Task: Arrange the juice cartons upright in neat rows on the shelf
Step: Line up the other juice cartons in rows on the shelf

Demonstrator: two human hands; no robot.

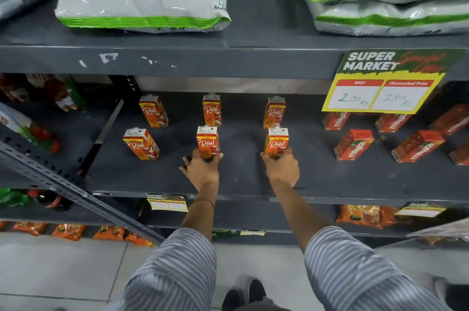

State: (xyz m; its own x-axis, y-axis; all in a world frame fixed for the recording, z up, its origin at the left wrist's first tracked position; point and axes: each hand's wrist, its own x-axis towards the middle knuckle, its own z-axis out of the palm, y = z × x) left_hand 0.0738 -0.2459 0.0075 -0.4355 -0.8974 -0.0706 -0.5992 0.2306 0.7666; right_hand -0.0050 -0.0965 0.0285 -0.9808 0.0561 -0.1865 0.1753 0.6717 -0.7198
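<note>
Left hand (201,171): wrapped around the base of the front middle carton (207,141).
Right hand (281,167): clamped low on the front right carton (277,143).
Cartons: six upright, two rows, mid-shelf (241,183), clear of the front edge.
Risk: low grip; a quick shove could tip either carton.
Neighbours: back cartons (212,110) near; pushing deep may knock them.

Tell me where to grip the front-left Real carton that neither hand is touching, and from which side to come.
Take the front-left Real carton by its two narrow side walls, around mid-height, reaching in from the open shelf front. It stands upright with clear gaps on both sides, so fingers fit either side. Its top fold looks a poor hold.
</note>
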